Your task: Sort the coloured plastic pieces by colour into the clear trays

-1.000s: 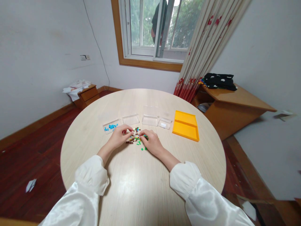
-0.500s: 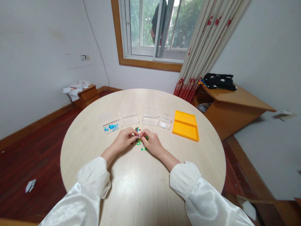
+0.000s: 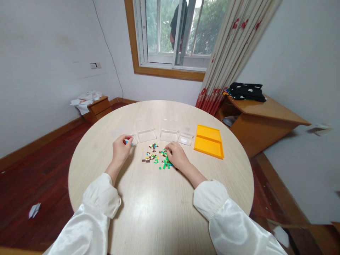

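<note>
My left hand (image 3: 121, 148) hovers above the clear box at the left, its thumb and fingers pinched; whatever may be between them is too small to make out. Blue toy bricks (image 3: 126, 141) show under those fingertips, and the hand hides most of that box (image 3: 135, 140). Over the right side of a loose pile of small bricks is my right hand (image 3: 177, 155), fingers curled down among the green bricks (image 3: 166, 163). What its fingertips grip, if anything, is hidden. Brown bricks (image 3: 148, 161), with some white and yellow ones, lie between the hands.
Behind the pile stand more clear plastic boxes (image 3: 147, 135), (image 3: 169, 136) and a smaller clear box (image 3: 185, 140) with a white label. An open yellow case (image 3: 209, 147) lies farther right on the round table (image 3: 164, 212). Through the window, a person (image 3: 175, 26) is partly visible.
My hands were together over the pile and have parted. The left went left to the box of blue bricks; the right moved slightly right, uncovering the middle of the pile.
</note>
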Available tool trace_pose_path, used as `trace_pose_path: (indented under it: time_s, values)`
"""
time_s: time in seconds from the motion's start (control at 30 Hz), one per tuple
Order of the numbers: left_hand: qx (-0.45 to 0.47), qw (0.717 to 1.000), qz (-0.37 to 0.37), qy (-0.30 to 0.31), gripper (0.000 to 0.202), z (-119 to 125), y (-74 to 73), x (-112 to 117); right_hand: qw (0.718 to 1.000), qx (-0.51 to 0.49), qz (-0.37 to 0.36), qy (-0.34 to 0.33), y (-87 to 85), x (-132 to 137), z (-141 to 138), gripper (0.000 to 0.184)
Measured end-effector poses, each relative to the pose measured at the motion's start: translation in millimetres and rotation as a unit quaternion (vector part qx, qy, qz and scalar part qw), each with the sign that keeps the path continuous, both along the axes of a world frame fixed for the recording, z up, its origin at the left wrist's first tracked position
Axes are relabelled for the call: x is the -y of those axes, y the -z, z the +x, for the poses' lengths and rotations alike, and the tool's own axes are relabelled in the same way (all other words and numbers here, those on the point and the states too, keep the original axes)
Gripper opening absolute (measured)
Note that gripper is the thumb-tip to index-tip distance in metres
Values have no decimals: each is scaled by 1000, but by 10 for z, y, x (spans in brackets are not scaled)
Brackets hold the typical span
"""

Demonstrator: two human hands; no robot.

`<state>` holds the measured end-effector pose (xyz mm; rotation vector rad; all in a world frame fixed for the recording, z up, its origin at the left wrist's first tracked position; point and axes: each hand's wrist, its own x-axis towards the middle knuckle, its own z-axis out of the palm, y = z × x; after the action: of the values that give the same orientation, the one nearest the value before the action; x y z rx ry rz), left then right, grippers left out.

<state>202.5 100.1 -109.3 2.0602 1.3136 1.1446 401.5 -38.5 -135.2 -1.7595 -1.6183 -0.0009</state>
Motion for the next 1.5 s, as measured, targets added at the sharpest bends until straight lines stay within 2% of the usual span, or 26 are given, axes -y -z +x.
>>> trace_pose_path:
  time_s: [0.1, 0.3, 0.73, 1.03, 1.23, 1.5]
  values:
    - [-29, 999, 12, -45, 17, -78, 36, -77, 1000, 13, -18, -8, 11, 8, -28, 21]
    - [-102, 992, 17, -73, 18, -147, 120, -143, 999, 31, -38, -13, -1, 25, -86, 17]
    - [-162, 982, -6, -99, 22, -133, 68, -106, 995, 61, -80, 0, -38, 35, -103, 17]
    - [-142, 986, 21, -88, 20, -136, 99, -126, 988, 58, -139, 21, -140, 31, -120, 14]
    - [-114, 990, 31, -80, 21, -138, 110, -143, 976, 84, -202, -2, -230, 68, -144, 12]
    - [-48, 998, 40, -31, 16, -87, 121, -149, 962, 80, -262, -10, -338, 139, -242, 17]
